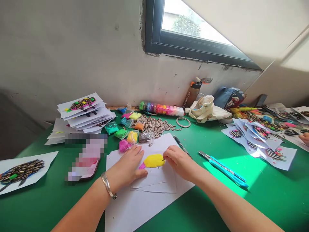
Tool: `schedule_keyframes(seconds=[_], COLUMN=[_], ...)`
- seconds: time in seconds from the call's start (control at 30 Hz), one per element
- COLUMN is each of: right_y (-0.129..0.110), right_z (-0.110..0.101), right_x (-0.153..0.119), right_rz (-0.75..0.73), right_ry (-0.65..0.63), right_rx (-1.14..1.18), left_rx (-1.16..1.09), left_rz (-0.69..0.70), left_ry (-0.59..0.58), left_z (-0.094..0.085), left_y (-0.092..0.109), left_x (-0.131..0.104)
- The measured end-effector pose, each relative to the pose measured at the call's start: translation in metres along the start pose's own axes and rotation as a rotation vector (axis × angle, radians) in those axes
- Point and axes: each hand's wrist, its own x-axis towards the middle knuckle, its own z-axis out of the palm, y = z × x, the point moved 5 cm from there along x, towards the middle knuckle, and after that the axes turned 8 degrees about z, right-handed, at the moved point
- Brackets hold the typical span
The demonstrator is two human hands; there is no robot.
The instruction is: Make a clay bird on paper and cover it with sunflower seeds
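Note:
A flattened yellow clay shape (154, 160) with a pink clay tip (142, 166) at its left end lies on a small white paper (154, 180). Thin legs are drawn beneath it. My left hand (127, 166), wearing a silver bangle (108, 185), rests on the paper left of the clay with fingers spread. My right hand (180, 161) pinches a small dark sunflower seed (163, 159) against the clay's right edge; most of it is hidden by the fingers. Larger white sheets (127, 209) lie underneath.
Loose sunflower seeds (160, 125) and bagged clay, including a yellow bag (132, 137), lie behind my hands. A pen (182, 146) and blue utility knife (224, 170) are at right. Stacked seed pictures (82, 112) stand left, near a phone (90, 161). Another person's hand (304, 138) shows far right.

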Motion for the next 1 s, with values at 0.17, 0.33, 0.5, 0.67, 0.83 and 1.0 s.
schedule_keyframes(seconds=[0.17, 0.33, 0.5, 0.67, 0.83, 1.0], right_y=[0.009, 0.011, 0.014, 0.019, 0.024, 0.023], right_z=[0.016, 0.019, 0.023, 0.022, 0.020, 0.019], right_x=[-0.016, -0.012, -0.010, -0.010, -0.006, -0.003], right_rz=[0.010, -0.047, -0.033, -0.028, -0.034, -0.067], right_ry=[-0.009, 0.006, 0.027, 0.015, 0.031, 0.020], right_rx=[0.086, 0.053, -0.002, 0.030, 0.045, 0.036], left_rx=[0.032, 0.067, 0.122, 0.159, 0.158, 0.145], left_rz=[0.002, 0.070, 0.120, 0.141, 0.157, 0.164], left_ry=[0.018, -0.002, -0.067, -0.085, -0.093, -0.105], left_z=[-0.004, 0.000, 0.018, 0.026, 0.026, 0.027], left_y=[0.004, 0.024, 0.033, 0.034, 0.037, 0.039], left_x=[0.000, 0.008, 0.013, 0.012, 0.011, 0.012])
